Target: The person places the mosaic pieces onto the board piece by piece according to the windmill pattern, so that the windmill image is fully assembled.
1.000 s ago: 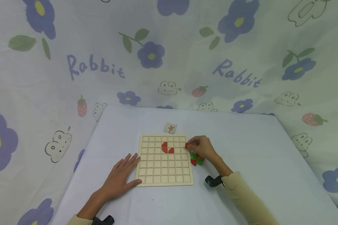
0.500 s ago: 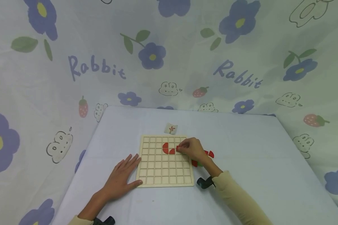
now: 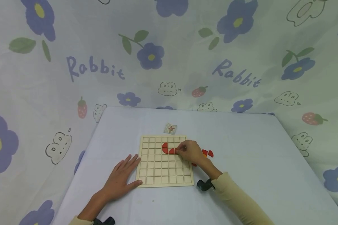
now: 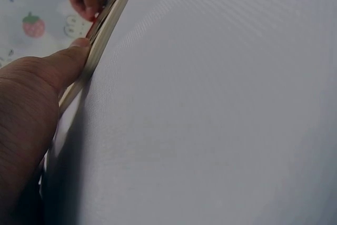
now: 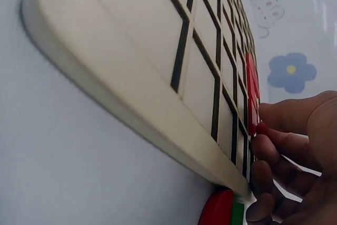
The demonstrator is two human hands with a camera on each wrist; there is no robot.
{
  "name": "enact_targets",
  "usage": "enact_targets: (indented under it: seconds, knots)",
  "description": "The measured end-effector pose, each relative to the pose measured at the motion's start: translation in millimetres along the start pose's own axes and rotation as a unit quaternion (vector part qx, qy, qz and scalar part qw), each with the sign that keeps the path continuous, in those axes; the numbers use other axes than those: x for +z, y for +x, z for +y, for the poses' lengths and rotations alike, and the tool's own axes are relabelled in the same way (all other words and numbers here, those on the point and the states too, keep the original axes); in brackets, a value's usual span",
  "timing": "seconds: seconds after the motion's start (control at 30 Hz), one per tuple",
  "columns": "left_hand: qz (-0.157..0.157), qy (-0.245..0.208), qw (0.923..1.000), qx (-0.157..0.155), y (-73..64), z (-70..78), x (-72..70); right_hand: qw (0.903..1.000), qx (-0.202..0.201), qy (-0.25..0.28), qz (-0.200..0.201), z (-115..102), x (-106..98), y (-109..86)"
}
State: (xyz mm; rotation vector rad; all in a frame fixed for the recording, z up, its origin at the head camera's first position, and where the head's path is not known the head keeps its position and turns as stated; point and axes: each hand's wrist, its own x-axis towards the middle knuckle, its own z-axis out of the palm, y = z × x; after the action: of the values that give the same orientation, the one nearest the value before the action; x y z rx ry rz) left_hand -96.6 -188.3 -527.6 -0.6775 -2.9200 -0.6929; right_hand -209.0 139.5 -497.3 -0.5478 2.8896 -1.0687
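A pale wooden grid board [image 3: 164, 172] lies on the white table. My left hand [image 3: 120, 177] rests with fingers spread at its left edge; in the left wrist view the left thumb [image 4: 71, 59] touches the board's rim [image 4: 108, 27]. Over the upper right cells, my right hand [image 3: 191, 152] pinches a small red piece [image 5: 261, 127] between thumb and fingertips, right at the grid. Red rounded pieces [image 3: 164, 148] sit in cells to the left of those fingertips, with a red quarter piece [image 3: 171, 151] beside them. The right fingers partly hide the held piece.
Loose red pieces [image 3: 210, 153] lie right of the board, partly behind the right wrist. A green piece [image 5: 238, 214] shows there in the right wrist view. Behind the board is a small pattern card [image 3: 170, 128]. A printed cloth [image 3: 169, 68] hangs at the back.
My right hand has carried the red piece left from the board's right edge onto the grid, then slightly down towards a cell. The left hand has stayed in place.
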Motion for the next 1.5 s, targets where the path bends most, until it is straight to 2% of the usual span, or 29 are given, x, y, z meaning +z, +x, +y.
enact_targets:
  seconds: [0.27,0.57,0.77,0.97,1.07,1.2,1.5]
  knots:
    - [0.000,0.000,1.0000,-0.002,0.5,0.6,-0.1,0.9999,-0.008,0.013,0.007,7,-16,-13.0]
    - [0.000,0.003,1.0000,-0.002,-0.2,-1.4,0.9,0.9989,0.030,-0.034,0.013,23,-33,-33.2]
    - [0.001,0.001,1.0000,-0.001,0.3,-0.3,-0.1,0.9974,0.032,-0.065,0.002,31,-43,-46.0]
    - [0.002,0.001,1.0000,-0.003,0.5,1.1,-0.8,0.9962,0.040,-0.076,-0.017,37,-43,-51.1]
    - [0.005,-0.004,1.0000,-0.003,0.6,0.7,0.3,0.9969,0.023,-0.074,-0.015,38,-42,-52.4]
    - [0.004,-0.004,1.0000,-0.006,0.3,0.0,2.5,0.9959,-0.024,-0.086,-0.017,38,-40,-58.9]
    - [0.004,-0.003,1.0000,-0.005,-0.1,1.6,-0.1,0.9849,-0.118,-0.126,0.013,43,-36,-80.0]
